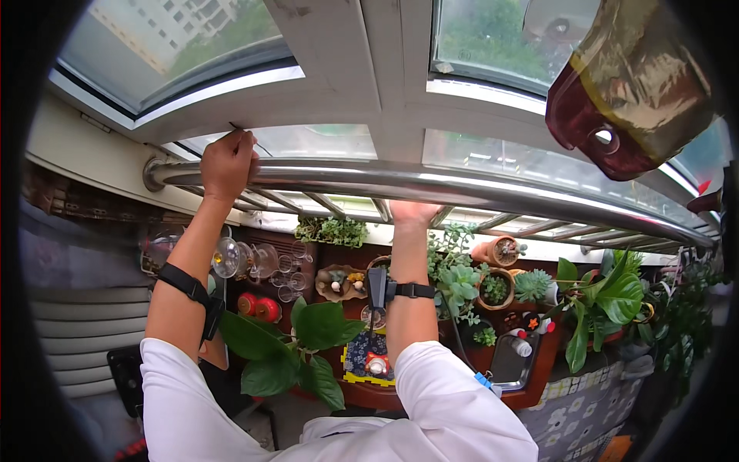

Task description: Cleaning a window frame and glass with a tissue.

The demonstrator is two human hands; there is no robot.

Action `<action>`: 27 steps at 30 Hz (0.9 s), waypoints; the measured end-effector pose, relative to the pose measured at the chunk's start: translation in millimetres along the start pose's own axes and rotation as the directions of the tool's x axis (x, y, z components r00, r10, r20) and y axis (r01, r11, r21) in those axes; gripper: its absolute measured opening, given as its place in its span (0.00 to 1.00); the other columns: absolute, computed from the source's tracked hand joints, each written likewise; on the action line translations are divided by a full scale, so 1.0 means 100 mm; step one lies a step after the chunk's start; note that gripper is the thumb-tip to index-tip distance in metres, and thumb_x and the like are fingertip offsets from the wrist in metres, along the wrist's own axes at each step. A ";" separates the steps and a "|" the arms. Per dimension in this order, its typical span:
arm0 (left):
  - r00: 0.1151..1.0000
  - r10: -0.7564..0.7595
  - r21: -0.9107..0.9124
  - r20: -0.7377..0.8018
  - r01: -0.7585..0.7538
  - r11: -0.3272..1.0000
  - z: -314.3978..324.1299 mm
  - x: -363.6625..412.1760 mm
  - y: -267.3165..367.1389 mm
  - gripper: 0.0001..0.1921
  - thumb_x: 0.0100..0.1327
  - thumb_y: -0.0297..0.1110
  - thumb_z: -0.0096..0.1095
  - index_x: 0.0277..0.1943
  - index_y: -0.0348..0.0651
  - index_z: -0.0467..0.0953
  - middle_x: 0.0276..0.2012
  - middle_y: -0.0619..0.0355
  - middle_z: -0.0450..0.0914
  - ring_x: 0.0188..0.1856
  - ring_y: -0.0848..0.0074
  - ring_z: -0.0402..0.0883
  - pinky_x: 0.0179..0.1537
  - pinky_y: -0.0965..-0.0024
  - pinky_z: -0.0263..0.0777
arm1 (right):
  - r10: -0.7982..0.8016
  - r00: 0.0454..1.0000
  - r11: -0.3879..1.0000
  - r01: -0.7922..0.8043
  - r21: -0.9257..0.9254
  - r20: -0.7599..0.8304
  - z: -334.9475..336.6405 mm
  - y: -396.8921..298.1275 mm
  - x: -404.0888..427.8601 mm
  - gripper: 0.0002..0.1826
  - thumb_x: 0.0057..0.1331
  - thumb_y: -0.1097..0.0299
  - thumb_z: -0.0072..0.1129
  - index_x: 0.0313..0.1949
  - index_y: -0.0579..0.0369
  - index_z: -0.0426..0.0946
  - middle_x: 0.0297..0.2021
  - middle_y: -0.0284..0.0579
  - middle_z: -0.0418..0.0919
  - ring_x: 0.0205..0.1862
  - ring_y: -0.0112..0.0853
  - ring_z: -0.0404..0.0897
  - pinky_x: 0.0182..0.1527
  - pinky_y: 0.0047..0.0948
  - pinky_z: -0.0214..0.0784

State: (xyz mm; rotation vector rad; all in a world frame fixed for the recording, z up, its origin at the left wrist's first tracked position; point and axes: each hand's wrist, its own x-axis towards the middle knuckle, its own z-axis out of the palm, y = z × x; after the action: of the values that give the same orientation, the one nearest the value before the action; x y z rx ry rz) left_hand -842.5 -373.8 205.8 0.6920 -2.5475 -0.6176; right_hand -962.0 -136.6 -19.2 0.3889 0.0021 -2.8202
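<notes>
My left hand (229, 164) is raised above the steel handrail (346, 178) near its left end, fingers curled in front of the white window frame (323, 110). A thin dark strand or stick shows at its fingertips; what it grips cannot be made out. My right hand (413, 211) is reached in under the handrail, beside the slanting metal bars (323, 202). Its fingers are hidden behind the rail. Black straps are fastened round both forearms.
Below stands a wooden table (531, 398) with potted succulents (495, 289), glass cups (297, 281), a metal tray (511, 369) and a large-leaved plant (320, 326). A foil package (641, 86) hangs at upper right. A sofa (92, 335) is at left.
</notes>
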 end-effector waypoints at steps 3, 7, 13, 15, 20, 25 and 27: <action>0.999 -0.046 -0.013 0.013 0.046 0.999 0.04 0.03 0.02 0.19 0.70 0.45 0.49 0.34 0.41 0.82 0.22 0.56 0.83 0.26 0.70 0.83 0.33 0.68 0.72 | 0.030 1.000 1.000 -0.030 0.006 -0.002 -0.45 -0.03 0.20 0.51 0.60 0.22 0.36 0.69 0.51 0.62 0.69 0.53 0.62 0.69 0.53 0.60 0.66 0.68 0.50; 0.999 0.032 0.030 -0.016 -0.031 0.999 0.08 0.04 -0.11 0.19 0.69 0.46 0.48 0.33 0.44 0.82 0.18 0.61 0.82 0.21 0.74 0.83 0.28 0.70 0.73 | 0.185 0.976 0.976 -0.168 0.137 -0.117 -0.38 0.10 0.32 0.48 0.63 0.24 0.31 0.66 0.51 0.67 0.66 0.53 0.66 0.64 0.51 0.66 0.62 0.65 0.59; 0.998 0.053 0.012 -0.044 -0.053 0.999 0.03 0.01 -0.10 0.16 0.68 0.44 0.51 0.33 0.45 0.83 0.19 0.61 0.82 0.22 0.73 0.83 0.28 0.70 0.72 | 0.120 0.991 0.973 -0.129 0.189 0.059 0.61 0.00 -0.26 0.30 0.71 0.45 0.46 0.59 0.59 0.69 0.60 0.52 0.71 0.60 0.45 0.70 0.65 0.49 0.61; 0.999 -0.028 -0.019 -0.019 0.028 0.999 0.01 -0.01 -0.07 0.16 0.68 0.44 0.51 0.34 0.45 0.83 0.19 0.60 0.82 0.23 0.72 0.84 0.28 0.69 0.73 | 0.101 0.979 0.988 -0.119 0.096 0.177 0.68 0.02 -0.36 0.31 0.71 0.46 0.47 0.61 0.60 0.67 0.61 0.53 0.69 0.62 0.45 0.68 0.67 0.48 0.58; 1.000 0.007 -0.023 -0.005 -0.007 1.000 0.09 0.05 -0.03 0.16 0.67 0.44 0.50 0.33 0.47 0.83 0.21 0.59 0.83 0.25 0.66 0.84 0.30 0.65 0.74 | 0.225 0.940 0.950 -0.270 0.157 0.258 0.28 -0.05 -0.11 0.29 0.73 0.45 0.40 0.61 0.55 0.70 0.61 0.51 0.71 0.60 0.45 0.71 0.63 0.50 0.65; 0.989 0.126 0.050 -0.079 -0.122 0.991 0.09 0.04 -0.20 0.19 0.70 0.45 0.49 0.33 0.41 0.82 0.20 0.59 0.82 0.23 0.73 0.82 0.30 0.70 0.72 | 0.247 0.918 0.966 -0.257 0.010 -0.309 0.38 0.11 0.03 0.40 0.70 0.34 0.29 0.66 0.52 0.66 0.65 0.53 0.67 0.63 0.53 0.69 0.61 0.67 0.61; 1.000 -0.005 0.036 -0.010 0.006 0.999 0.08 0.01 -0.14 0.19 0.70 0.45 0.50 0.33 0.41 0.83 0.20 0.58 0.83 0.25 0.73 0.83 0.31 0.70 0.72 | 0.209 0.977 0.976 -0.212 -0.051 -0.045 0.29 0.05 -0.05 0.29 0.70 0.42 0.41 0.55 0.53 0.74 0.53 0.48 0.78 0.56 0.44 0.74 0.59 0.52 0.67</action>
State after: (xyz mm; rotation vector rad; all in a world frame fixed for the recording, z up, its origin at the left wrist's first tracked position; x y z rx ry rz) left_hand -842.2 -382.6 192.3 0.7126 -2.5539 -0.5701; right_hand -963.4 -141.3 9.8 0.4064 0.0445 -2.5973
